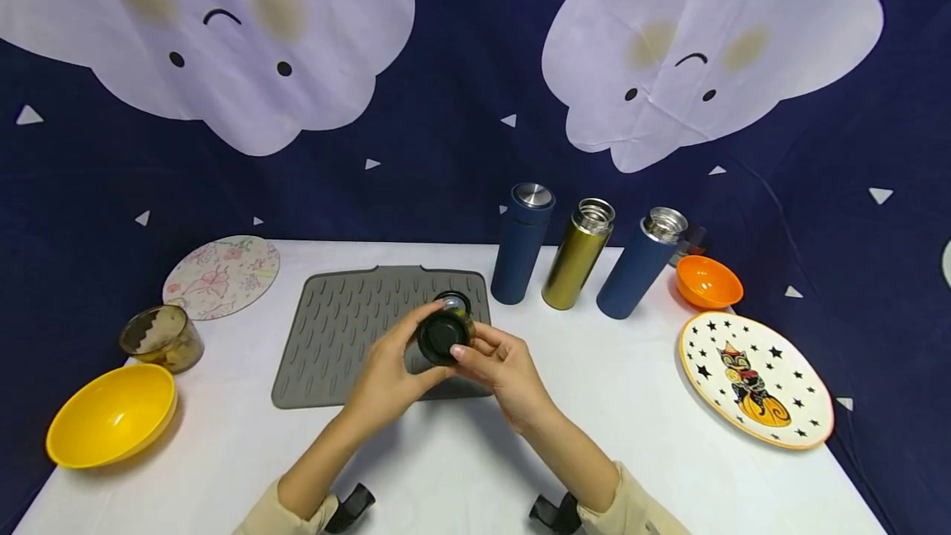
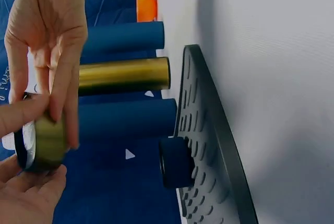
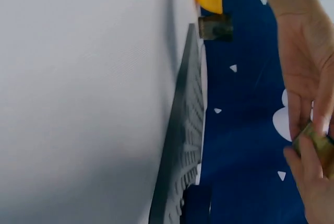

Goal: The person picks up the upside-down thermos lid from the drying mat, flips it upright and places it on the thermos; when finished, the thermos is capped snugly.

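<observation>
My left hand (image 1: pixel 388 376) is partly closed, thumb and fingers curved round a short gold cylindrical cap with a black round end (image 1: pixel 443 337). My right hand (image 1: pixel 514 380) grips the same cap from the other side, thumb against the black end, remaining fingers bent. The cap is held raised above the ridged grey drying mat (image 1: pixel 334 329), black end towards the head camera. A short dark blue cylindrical cap (image 2: pixel 176 162) stands on the mat. Behind, to the right, three bottles stand upright, side by side but apart: a tall blue one with a silver top (image 1: pixel 515 258), a gold metal one, open-mouthed (image 1: pixel 575 267), and a blue one, likewise open (image 1: pixel 631 276).
</observation>
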A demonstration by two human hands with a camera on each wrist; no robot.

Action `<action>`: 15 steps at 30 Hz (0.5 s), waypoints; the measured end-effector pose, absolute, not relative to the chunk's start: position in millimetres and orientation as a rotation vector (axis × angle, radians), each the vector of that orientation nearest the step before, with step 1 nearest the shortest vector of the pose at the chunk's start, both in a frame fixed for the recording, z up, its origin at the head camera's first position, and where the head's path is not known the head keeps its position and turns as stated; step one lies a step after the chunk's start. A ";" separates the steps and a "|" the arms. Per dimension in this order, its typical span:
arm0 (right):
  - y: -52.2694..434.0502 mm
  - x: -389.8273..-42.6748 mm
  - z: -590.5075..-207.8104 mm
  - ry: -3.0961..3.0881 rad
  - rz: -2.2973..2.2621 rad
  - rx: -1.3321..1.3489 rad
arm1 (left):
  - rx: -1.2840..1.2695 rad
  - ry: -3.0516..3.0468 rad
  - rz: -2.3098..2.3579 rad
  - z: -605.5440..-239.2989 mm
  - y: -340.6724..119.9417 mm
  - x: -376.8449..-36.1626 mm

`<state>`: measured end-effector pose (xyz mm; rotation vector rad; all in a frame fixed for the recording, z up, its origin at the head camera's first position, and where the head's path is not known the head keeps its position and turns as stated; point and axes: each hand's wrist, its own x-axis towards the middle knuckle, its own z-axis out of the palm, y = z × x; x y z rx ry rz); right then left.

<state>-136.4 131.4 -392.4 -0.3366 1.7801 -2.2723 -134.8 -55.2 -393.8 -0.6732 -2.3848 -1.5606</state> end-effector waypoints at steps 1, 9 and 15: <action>132.2 -135.0 -393.6 1.888 -2.266 -0.376 | -0.679 -2.411 -1.534 -393.9 -55.5 -133.4; 142.0 -133.4 -400.4 3.007 -1.735 -1.173 | -0.715 -2.473 -1.668 -387.4 -58.5 -131.0; 149.1 -133.9 -396.3 3.284 -1.212 -1.758 | -0.773 -2.353 -1.934 -385.5 -59.1 -134.4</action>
